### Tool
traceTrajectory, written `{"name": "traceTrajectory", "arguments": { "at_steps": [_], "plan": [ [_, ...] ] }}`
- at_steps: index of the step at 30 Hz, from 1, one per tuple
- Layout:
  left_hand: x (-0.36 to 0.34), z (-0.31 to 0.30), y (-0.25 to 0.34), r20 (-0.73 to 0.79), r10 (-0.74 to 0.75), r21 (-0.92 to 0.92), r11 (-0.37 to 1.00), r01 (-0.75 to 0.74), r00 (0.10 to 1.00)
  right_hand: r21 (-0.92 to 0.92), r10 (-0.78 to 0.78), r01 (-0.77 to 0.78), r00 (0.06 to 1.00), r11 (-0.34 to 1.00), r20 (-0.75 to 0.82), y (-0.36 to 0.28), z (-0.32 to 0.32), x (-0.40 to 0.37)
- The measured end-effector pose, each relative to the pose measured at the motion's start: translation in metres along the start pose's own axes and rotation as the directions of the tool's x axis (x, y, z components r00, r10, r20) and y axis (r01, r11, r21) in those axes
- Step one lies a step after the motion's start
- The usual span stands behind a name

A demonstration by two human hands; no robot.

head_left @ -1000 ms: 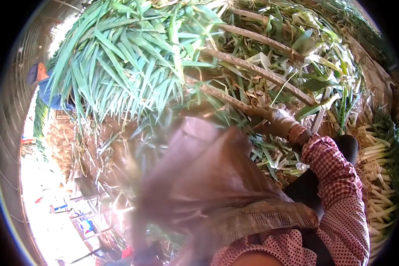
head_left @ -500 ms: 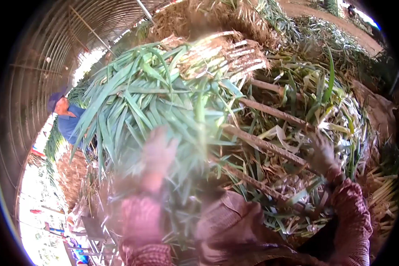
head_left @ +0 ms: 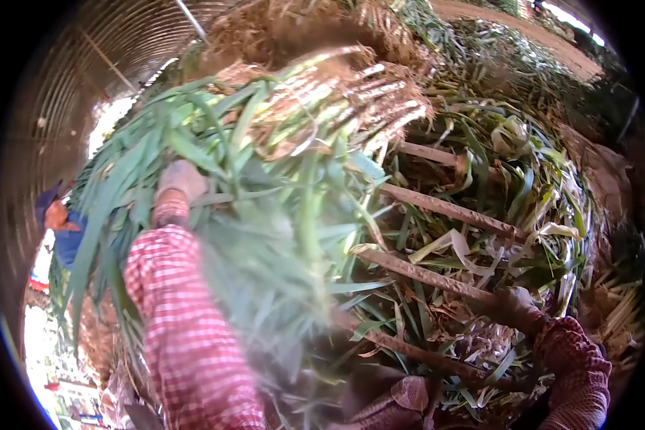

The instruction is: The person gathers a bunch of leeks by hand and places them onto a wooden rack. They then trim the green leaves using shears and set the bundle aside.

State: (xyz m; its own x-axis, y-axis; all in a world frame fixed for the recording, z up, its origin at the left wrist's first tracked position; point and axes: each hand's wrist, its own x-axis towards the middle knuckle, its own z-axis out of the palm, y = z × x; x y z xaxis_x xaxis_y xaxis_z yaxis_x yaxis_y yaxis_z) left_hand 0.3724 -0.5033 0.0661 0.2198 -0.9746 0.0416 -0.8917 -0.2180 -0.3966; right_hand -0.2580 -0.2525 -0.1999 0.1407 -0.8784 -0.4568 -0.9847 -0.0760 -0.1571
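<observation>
Left hand (head_left: pixel 181 179) presses into the leafy bundle (head_left: pixel 279 165) at left, its fingers buried, grip unclear. Right hand (head_left: pixel 512 308) fingers clamp a bar (head_left: pixel 430 275) near right; leaves crowd every edge.

Bundle (head_left: pixel 265 201): green leaves, tan-brown roots (head_left: pixel 351 93). Left sleeve (head_left: pixel 179 322), right sleeve (head_left: pixel 573 365): red-white check. Left hand (head_left: pixel 181 179) in pale grey glove, right hand (head_left: pixel 512 308) in brown glove. Bars (head_left: pixel 444 208) rust-brown. Co-worker's shirt (head_left: pixel 68 244) and cap (head_left: pixel 46 201) blue.

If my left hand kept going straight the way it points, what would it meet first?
Your gloved left hand would meet the bundle of long green leaves first; it seems to be touching them, though depth is unclear.
</observation>
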Motion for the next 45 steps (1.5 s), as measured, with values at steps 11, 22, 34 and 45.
{"name": "traceTrajectory", "arguments": {
  "at_steps": [11, 22, 34, 45],
  "plan": [
    [0.018, 0.021, 0.003, -0.114, 0.135, 0.207, 0.972, -0.109, 0.984, 0.021, 0.066, -0.067, 0.997, 0.998, 0.036, -0.030, -0.042, -0.012],
    [-0.081, -0.036, 0.077, -0.100, -0.137, -0.212, 0.971, 0.113, 0.985, 0.093, 0.080, -0.085, 0.995, 0.992, 0.053, -0.024, -0.042, -0.016],
    [0.061, -0.045, 0.119, -0.356, 0.068, -0.140, 0.982, -0.125, 0.932, 0.135, 0.006, 0.000, 0.999, 0.991, -0.047, -0.004, -0.011, -0.005],
    [0.098, -0.052, 0.138, -0.184, -0.170, -0.253, 0.960, 0.120, 0.968, 0.125, 0.032, -0.047, 0.992, 0.991, 0.121, -0.007, -0.024, 0.005]
  ]
}}
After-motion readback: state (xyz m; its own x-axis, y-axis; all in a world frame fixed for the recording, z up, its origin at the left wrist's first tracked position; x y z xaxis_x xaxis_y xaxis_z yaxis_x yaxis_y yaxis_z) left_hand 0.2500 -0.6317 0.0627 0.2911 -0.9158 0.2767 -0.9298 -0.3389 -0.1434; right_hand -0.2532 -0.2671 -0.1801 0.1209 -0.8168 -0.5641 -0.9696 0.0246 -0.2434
